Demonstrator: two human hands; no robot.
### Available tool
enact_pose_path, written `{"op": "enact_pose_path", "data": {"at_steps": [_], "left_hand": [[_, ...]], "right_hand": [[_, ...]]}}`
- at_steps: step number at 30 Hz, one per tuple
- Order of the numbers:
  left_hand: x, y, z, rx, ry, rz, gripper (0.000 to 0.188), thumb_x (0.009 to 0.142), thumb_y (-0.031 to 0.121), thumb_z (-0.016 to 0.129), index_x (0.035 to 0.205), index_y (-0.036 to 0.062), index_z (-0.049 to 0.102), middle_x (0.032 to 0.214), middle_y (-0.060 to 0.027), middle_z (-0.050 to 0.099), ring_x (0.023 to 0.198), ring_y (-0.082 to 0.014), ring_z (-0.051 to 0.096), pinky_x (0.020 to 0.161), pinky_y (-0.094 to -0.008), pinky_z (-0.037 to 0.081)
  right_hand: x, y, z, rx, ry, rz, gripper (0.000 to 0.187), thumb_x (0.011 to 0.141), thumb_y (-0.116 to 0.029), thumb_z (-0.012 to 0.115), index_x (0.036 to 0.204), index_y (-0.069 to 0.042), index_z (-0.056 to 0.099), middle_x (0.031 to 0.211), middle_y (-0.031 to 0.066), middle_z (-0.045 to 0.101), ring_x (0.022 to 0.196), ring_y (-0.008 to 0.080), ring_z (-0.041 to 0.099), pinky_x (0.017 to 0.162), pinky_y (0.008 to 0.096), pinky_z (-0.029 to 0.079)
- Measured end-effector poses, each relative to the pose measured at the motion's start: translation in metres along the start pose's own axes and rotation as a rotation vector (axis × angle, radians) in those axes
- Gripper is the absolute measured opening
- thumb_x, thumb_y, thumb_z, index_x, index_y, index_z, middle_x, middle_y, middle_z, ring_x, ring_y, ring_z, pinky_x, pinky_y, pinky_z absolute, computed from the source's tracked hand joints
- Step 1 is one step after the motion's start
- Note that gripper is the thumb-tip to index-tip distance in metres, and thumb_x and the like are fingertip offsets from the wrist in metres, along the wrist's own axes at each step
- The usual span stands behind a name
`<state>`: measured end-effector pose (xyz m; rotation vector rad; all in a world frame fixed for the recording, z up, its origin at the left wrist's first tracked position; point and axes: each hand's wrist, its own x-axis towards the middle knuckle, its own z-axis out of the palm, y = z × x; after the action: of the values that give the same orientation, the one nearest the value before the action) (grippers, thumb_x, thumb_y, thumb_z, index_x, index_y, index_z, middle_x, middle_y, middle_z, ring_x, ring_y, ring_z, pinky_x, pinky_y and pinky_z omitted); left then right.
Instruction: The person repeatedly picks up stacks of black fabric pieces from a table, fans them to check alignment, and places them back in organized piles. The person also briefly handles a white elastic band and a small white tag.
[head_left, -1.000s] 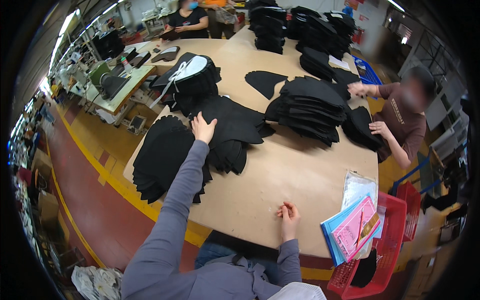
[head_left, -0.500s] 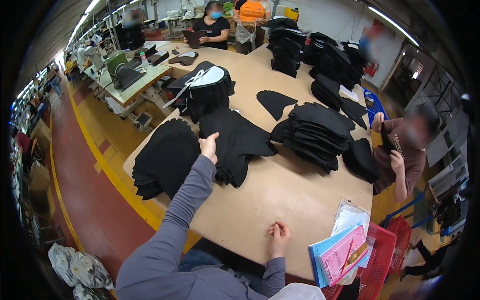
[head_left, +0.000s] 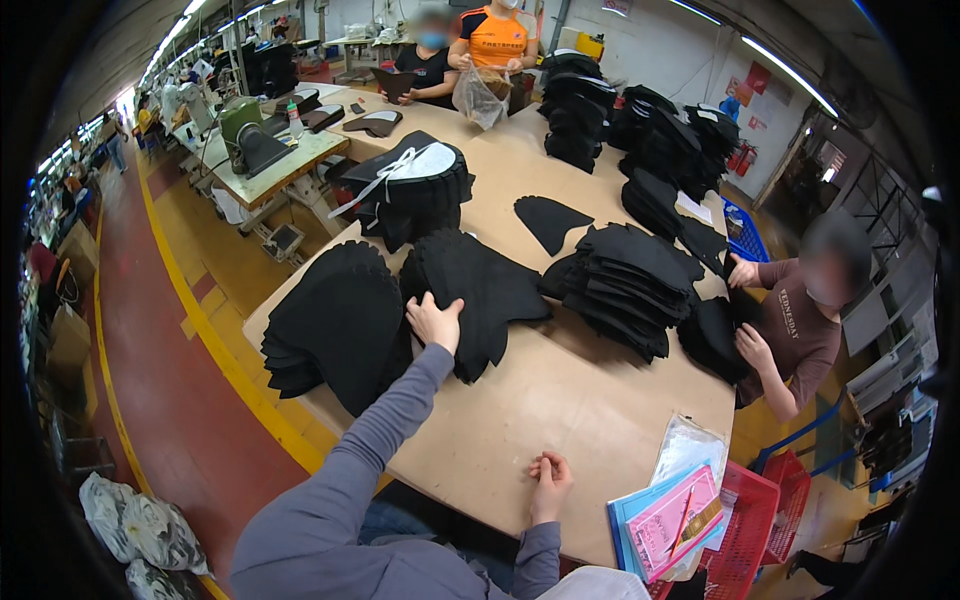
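Head view: I see my left hand (head_left: pixel 435 322) stretched far forward, palm down, fingers together and flat on the near edge of a black fabric stack (head_left: pixel 478 295) at the middle of the table (head_left: pixel 520 420). The fingers press the top piece rather than pinch it; whether any ply is hooked underneath I cannot tell. A second fanned pile (head_left: pixel 335 325) lies just beside it, on the left, at the table's edge, touching or nearly so. My right hand (head_left: pixel 548 478) rests near the front edge, fingers curled loosely together, holding nothing that I can make out.

As I judge it, the step is taking hold of the stack. To do it well: keep the palm flat, slide the fingertips to the ply edge, and separate one piece before lifting, so that neighbouring plies do not drag. Keep clear of the fanned pile. A co-worker (head_left: pixel 790 320) across the table handles other stacks (head_left: pixel 625 285); those stay well apart.
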<state>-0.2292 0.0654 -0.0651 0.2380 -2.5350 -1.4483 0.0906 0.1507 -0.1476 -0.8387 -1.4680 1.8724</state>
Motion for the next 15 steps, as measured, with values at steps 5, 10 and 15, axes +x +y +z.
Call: {"op": "enact_pose_path", "data": {"at_steps": [5,10,15], "left_hand": [[-0.004,-0.023,0.021,-0.014,0.030,0.038,0.067,0.075,0.023,0.080,0.126,-0.0081,0.048,0.150,-0.0361,0.019,0.140,-0.0472,0.023,0.115,-0.0458,0.026],[-0.024,-0.001,0.006,-0.109,0.070,0.121,0.066,0.073,0.010,0.081,0.124,-0.0065,0.043,0.145,-0.0340,0.028,0.132,-0.0459,0.036,0.110,-0.0453,0.033],[-0.012,0.010,-0.003,-0.672,-0.008,-0.300,0.092,0.067,0.001,0.082,0.141,0.0088,0.026,0.142,-0.0268,0.037,0.127,-0.0405,0.044,0.106,-0.0434,0.038]], "right_hand": [[-0.002,0.002,0.004,-0.003,-0.025,-0.013,0.012,0.096,-0.001,0.052,0.104,0.005,0.059,0.089,0.0100,0.063,0.071,0.0123,0.060,0.063,0.0232,0.049],[-0.003,0.000,0.001,-0.009,0.002,-0.006,0.012,0.096,-0.001,0.052,0.104,0.005,0.059,0.089,0.0100,0.063,0.071,0.0124,0.060,0.063,0.0232,0.049],[-0.002,0.004,0.001,-0.002,0.005,-0.018,0.011,0.096,-0.001,0.052,0.103,0.005,0.059,0.088,0.0103,0.064,0.070,0.0126,0.060,0.063,0.0233,0.049]]}}
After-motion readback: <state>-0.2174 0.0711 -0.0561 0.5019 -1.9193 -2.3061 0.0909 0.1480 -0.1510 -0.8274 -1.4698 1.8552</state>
